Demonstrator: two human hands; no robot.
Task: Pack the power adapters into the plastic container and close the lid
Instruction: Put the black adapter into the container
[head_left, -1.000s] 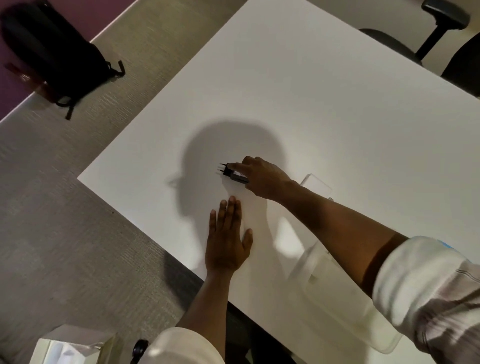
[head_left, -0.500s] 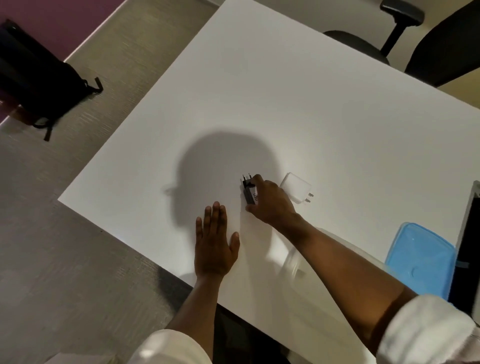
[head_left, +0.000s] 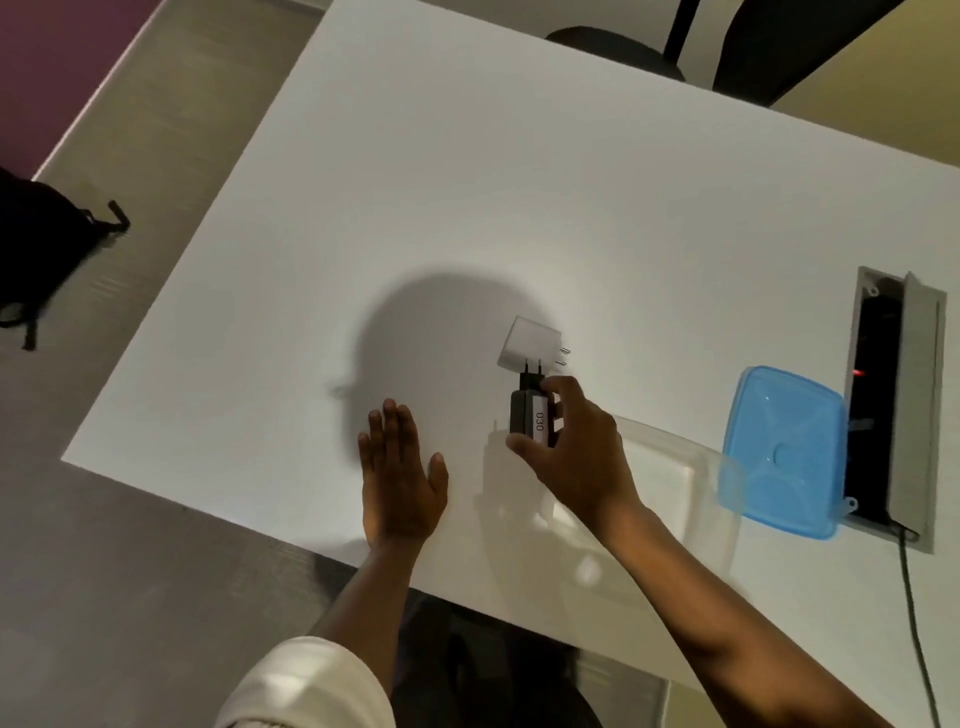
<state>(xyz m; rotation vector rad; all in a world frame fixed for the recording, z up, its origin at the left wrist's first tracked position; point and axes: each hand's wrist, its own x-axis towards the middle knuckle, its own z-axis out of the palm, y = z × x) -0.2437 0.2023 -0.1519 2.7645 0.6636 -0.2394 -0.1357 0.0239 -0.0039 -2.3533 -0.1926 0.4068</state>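
While L hand (head_left: 402, 475) lies flat, R hand (head_left: 576, 457) fingers (head_left: 524, 447) pinch blk adapter (head_left: 527, 415).

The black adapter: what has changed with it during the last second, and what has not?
The right hand carried the black adapter from the table's left part toward the clear container, prongs now pointing away. Grip unchanged. The left hand stays flat on the table.
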